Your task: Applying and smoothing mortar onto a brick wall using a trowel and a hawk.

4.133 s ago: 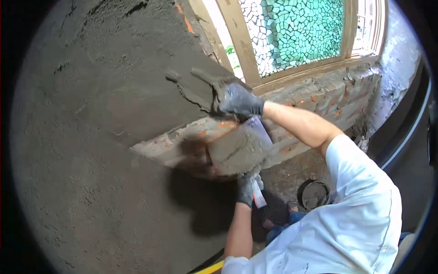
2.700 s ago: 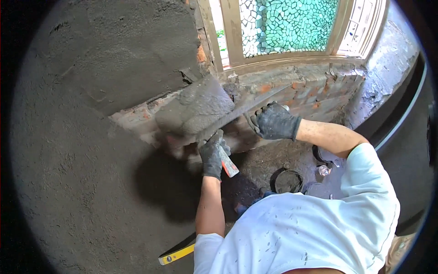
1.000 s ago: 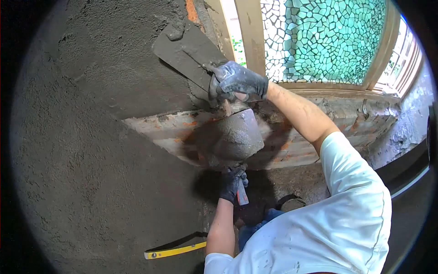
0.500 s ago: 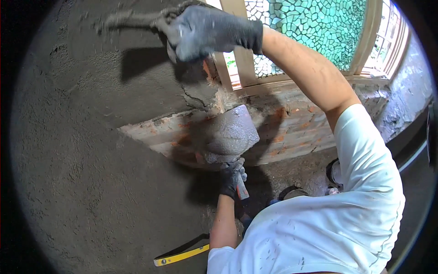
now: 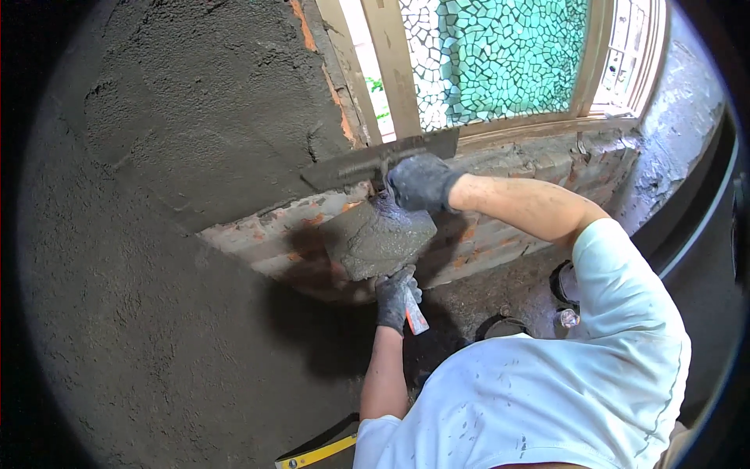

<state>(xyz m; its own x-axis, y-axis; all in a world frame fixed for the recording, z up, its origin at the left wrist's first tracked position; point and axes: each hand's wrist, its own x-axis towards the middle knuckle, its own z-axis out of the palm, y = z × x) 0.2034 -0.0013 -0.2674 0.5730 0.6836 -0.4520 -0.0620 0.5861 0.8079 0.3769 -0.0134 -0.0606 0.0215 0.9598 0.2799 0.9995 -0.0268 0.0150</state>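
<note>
The right arm is reaching in from the right side, its elbow bending and its forearm slanting up to the left. The right hand (image 5: 422, 181), in a dark glove, is curling its fingers around the handle of a long trowel (image 5: 351, 168). The trowel's flat blade is lying slantwise just below the window (image 5: 508, 62); I cannot tell if it is touching the wall (image 5: 156, 273). The left arm is pointing nearly straight up from the bottom. The left hand (image 5: 397, 297), also gloved, is gripping a flat board (image 5: 336, 234) from below, and a red and pale strip (image 5: 416, 316) is sticking out under it. The board is sitting just under the right hand, in front of the bricks (image 5: 258, 234), and is carrying a lump of wet grey mortar (image 5: 383, 242).
</note>
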